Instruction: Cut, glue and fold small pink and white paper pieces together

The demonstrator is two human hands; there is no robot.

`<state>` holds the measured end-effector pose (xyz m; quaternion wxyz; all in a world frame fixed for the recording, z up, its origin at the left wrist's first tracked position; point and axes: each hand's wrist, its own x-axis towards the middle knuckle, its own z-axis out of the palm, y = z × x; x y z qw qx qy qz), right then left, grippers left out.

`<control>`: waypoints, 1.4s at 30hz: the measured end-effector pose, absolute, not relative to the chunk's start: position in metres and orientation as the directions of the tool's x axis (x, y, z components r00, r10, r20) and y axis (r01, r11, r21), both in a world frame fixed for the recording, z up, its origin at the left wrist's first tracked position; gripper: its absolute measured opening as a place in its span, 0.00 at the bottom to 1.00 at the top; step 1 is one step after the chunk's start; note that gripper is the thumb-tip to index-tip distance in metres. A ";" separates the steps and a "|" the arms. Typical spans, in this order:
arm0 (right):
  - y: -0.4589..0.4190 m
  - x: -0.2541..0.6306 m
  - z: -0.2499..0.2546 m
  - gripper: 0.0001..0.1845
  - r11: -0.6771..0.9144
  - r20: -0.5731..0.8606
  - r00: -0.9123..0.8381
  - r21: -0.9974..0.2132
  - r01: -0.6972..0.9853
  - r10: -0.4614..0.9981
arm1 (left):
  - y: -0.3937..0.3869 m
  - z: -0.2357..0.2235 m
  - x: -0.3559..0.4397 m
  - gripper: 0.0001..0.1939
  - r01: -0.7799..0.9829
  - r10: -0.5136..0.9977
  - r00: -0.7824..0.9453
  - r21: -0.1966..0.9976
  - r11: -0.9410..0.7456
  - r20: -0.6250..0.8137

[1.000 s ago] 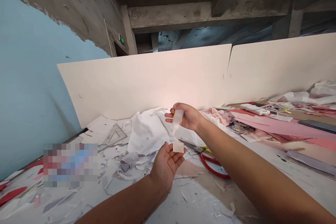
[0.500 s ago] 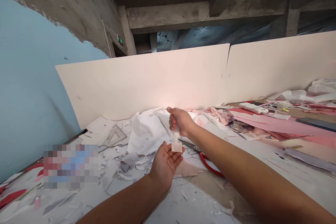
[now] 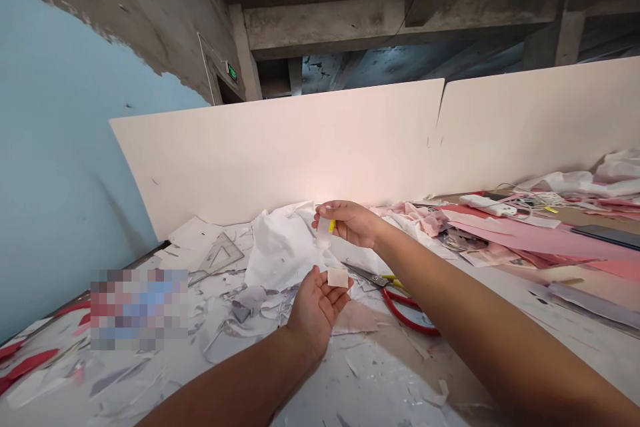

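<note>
Translucent sm. bottle (image 3: 324, 233), gripped by R hand (image 3: 351, 221), hung near-vert., narrow end down, just above & slightly L of pale pink square (image 3: 338, 277) on L hand's (image 3: 316, 312) upturned, unclenched fingers.

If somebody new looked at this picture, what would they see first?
Probably the middle: the right hand holds a see-through whitish thing with a yellow mark above the open left hand, where a small pale square lies. Next, maybe the red-handled scissors just right of the left hand, partly hidden by the right forearm.
</note>
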<state>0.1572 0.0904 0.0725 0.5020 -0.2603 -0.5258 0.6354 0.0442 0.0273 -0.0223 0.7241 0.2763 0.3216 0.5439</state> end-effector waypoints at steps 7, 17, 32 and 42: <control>0.094 0.147 0.058 0.15 0.102 0.215 -0.273 -0.922 -0.374 0.938 | 0.028 -0.023 0.044 0.18 -0.619 0.969 0.188 0.747 0.242 -0.158; 0.096 0.136 0.045 0.18 0.220 0.270 -0.118 -0.921 -0.323 0.956 | 0.028 -0.024 0.044 0.19 -0.611 0.967 0.205 0.753 0.245 -0.149; 0.084 0.151 0.073 0.04 0.172 0.268 -0.287 -0.932 -0.320 0.920 | 0.027 -0.020 0.045 0.14 -0.624 0.969 0.173 0.742 0.247 -0.176; 0.084 0.147 0.062 0.21 0.123 0.221 -0.349 -0.951 -0.283 0.911 | 0.026 -0.019 0.045 0.12 -0.643 0.980 0.105 0.741 0.195 -0.167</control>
